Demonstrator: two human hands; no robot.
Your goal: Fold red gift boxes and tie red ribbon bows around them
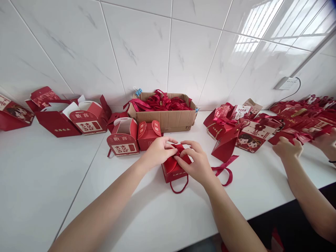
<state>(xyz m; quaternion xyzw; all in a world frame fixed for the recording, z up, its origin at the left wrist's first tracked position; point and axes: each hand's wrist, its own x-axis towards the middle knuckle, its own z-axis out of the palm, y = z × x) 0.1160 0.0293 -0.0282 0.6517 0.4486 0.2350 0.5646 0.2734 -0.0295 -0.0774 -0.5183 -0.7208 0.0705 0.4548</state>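
A small red gift box (175, 174) stands on the white table in front of me, with a dark red cord handle (179, 190) hanging from its near side. Both hands meet over its top. My left hand (159, 152) comes from the left, thumb and forefinger pinched on red ribbon (176, 149) at the middle of the lid. From the right, my right hand (195, 162) pinches at the same ribbon, its fingers curled over the box. The fingers partly hide the ribbon's shape. A loose ribbon tail (228, 175) lies on the table beyond my right wrist.
Behind the box stands a cardboard carton (168, 120) of red ribbons. Red boxes (123, 140) stand to its left, some open-topped, and open red boxes (76, 120) further left. Decorated red boxes (252, 136) crowd the right, where another person's hands (287, 148) handle a ribboned box.
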